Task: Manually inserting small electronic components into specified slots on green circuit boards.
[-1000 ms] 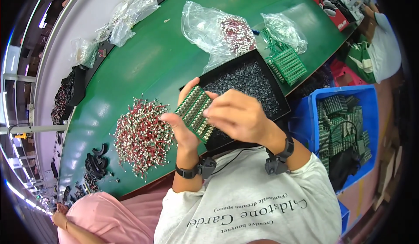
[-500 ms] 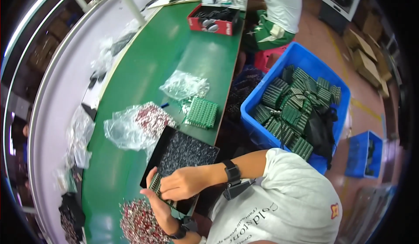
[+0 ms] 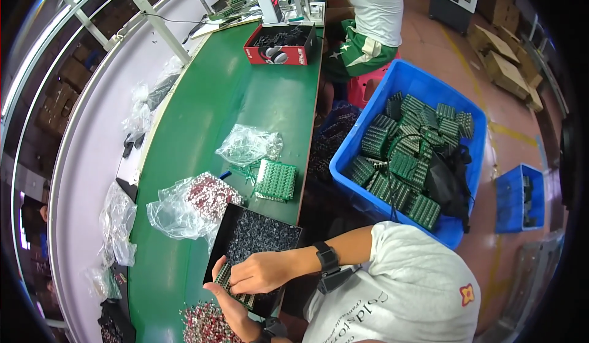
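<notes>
The green table (image 3: 196, 110) runs away from me, curving along its left side, toward a co-worker (image 3: 371, 12) seated on one pink stool (image 3: 362, 90) at the far right end. On it, near the far end, sits one red box (image 3: 276, 57) with dark items inside. Nearer to me I count two plastic bags: one clear bag (image 3: 248, 144) and one parts bag (image 3: 215, 196) showing red and white bits. Just beside them is one stack (image 3: 275, 180) of green boards, its layers too tight to count. One black tray (image 3: 228, 226) holds dark pieces (image 3: 261, 236), past counting, and one red-and-white pile (image 3: 205, 326) lies near its lower side. To my right stand two blue bins: a large bin (image 3: 362, 193) heaped with boards, and a small bin (image 3: 512, 217).

One board (image 3: 245, 298) is in my hands, above the tray's lower left corner. Its long axis slants, far end toward upper left, near end toward lower right. My left hand (image 3: 233, 309) is closed on it, thumb and finger at its left side. My right hand (image 3: 261, 274) has its fingers bent and gathered on the board's face; whether they pinch anything I cannot tell.
</notes>
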`<state>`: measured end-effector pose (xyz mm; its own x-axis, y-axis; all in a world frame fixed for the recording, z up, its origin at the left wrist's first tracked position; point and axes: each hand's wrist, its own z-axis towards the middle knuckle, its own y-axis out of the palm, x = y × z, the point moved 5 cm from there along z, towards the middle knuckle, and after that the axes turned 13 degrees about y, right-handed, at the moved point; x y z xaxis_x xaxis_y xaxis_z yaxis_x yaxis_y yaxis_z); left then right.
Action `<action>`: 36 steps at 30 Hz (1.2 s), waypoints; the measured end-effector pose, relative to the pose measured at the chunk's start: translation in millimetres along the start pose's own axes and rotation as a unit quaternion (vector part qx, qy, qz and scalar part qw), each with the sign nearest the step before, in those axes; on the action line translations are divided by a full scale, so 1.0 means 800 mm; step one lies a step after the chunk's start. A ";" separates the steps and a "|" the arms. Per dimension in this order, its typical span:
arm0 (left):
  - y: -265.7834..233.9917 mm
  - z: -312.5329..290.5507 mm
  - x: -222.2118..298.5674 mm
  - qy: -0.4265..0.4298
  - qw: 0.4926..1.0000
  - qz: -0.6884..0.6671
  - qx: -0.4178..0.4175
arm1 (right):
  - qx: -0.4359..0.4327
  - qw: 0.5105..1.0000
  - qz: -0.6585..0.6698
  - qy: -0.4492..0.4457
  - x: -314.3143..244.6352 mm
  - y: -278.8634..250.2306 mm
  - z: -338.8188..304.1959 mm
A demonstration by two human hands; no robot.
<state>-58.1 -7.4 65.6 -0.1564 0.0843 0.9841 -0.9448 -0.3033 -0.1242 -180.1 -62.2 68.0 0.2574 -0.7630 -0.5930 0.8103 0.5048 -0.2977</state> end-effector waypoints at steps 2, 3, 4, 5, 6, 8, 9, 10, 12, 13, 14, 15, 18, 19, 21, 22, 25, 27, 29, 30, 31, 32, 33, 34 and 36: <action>-0.005 -0.003 -0.012 -0.013 0.999 -0.039 0.004 | -0.006 1.000 -0.022 0.001 0.002 0.005 -0.005; -0.007 -0.003 -0.017 -0.027 0.997 -0.078 0.009 | -0.007 1.000 -0.024 0.001 0.002 0.007 -0.007; -0.005 -0.003 -0.017 -0.026 0.996 -0.080 0.008 | -0.010 0.999 -0.029 0.020 0.005 0.008 -0.007; -0.004 -0.002 -0.015 -0.015 0.998 -0.065 0.014 | -0.013 0.999 -0.033 0.039 0.008 0.009 -0.007; -0.004 -0.001 -0.014 -0.005 0.998 -0.051 0.021 | -0.015 0.998 -0.036 0.039 0.009 0.011 -0.006; -0.009 -0.002 -0.020 -0.008 0.998 -0.057 0.007 | -0.032 0.996 -0.040 0.071 0.011 0.016 -0.004; -0.010 -0.002 -0.023 -0.012 0.998 -0.062 -0.005 | -0.033 0.996 -0.042 0.072 0.011 0.017 -0.004; -0.013 -0.002 -0.025 -0.012 0.998 -0.064 -0.005 | -0.027 0.997 -0.031 0.068 0.011 0.018 -0.003; -0.018 -0.001 -0.027 0.001 0.998 -0.056 -0.015 | -0.022 0.997 -0.021 0.064 0.011 0.021 -0.003; -0.018 -0.001 -0.029 0.001 0.998 -0.058 -0.016 | -0.029 0.997 -0.024 0.065 0.012 0.022 -0.004; -0.017 -0.001 -0.032 -0.010 0.996 -0.082 -0.021 | -0.037 0.997 -0.028 0.065 0.012 0.023 -0.004; -0.017 -0.002 -0.034 -0.022 0.994 -0.106 -0.026 | -0.038 0.997 -0.029 0.066 0.012 0.023 -0.004; -0.021 0.002 -0.030 -0.005 0.994 -0.100 -0.033 | -0.037 0.996 -0.071 0.032 0.002 0.020 -0.001; -0.025 0.002 -0.031 -0.005 0.994 -0.101 -0.033 | -0.038 0.994 -0.097 0.032 0.000 0.020 -0.001; -0.033 0.001 -0.037 -0.018 0.990 -0.137 -0.018 | -0.040 0.991 -0.123 0.031 0.001 0.022 -0.001; -0.035 0.000 -0.037 -0.017 0.989 -0.145 -0.020 | -0.029 0.992 -0.118 0.040 0.004 0.021 0.002; -0.029 -0.001 -0.037 -0.006 0.990 -0.135 -0.032 | -0.006 0.993 -0.100 0.056 0.003 0.023 0.004; -0.031 -0.002 -0.036 0.002 0.993 -0.112 -0.039 | -0.043 0.989 -0.128 0.057 0.002 0.032 0.001; -0.035 -0.002 -0.042 -0.011 0.988 -0.139 -0.063 | -0.049 0.988 -0.135 0.052 0.002 0.036 -0.002; -0.036 -0.001 -0.043 -0.012 0.988 -0.139 -0.062 | -0.053 0.987 -0.143 0.048 0.001 0.039 -0.003; -0.035 -0.002 -0.045 -0.013 0.988 -0.138 -0.061 | -0.053 0.987 -0.141 0.048 -0.001 0.040 -0.003; -0.035 -0.003 -0.047 -0.017 0.988 -0.145 -0.058 | -0.045 0.990 -0.126 0.054 -0.003 0.040 -0.002; -0.035 -0.003 -0.049 -0.021 0.987 -0.151 -0.055 | -0.036 0.991 -0.111 0.060 -0.004 0.039 -0.001; -0.033 -0.002 -0.044 -0.021 0.986 -0.148 -0.071 | -0.035 0.991 -0.110 0.061 0.000 0.039 -0.002; -0.028 -0.004 -0.046 -0.030 0.985 -0.153 -0.072 | -0.024 0.998 -0.024 0.055 0.007 0.035 -0.005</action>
<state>-31.9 -0.8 31.9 0.1557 0.0925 0.9835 -0.9768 -0.1340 0.1672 -157.9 -51.1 53.4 0.1587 -0.7392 -0.6545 0.7929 0.4904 -0.3616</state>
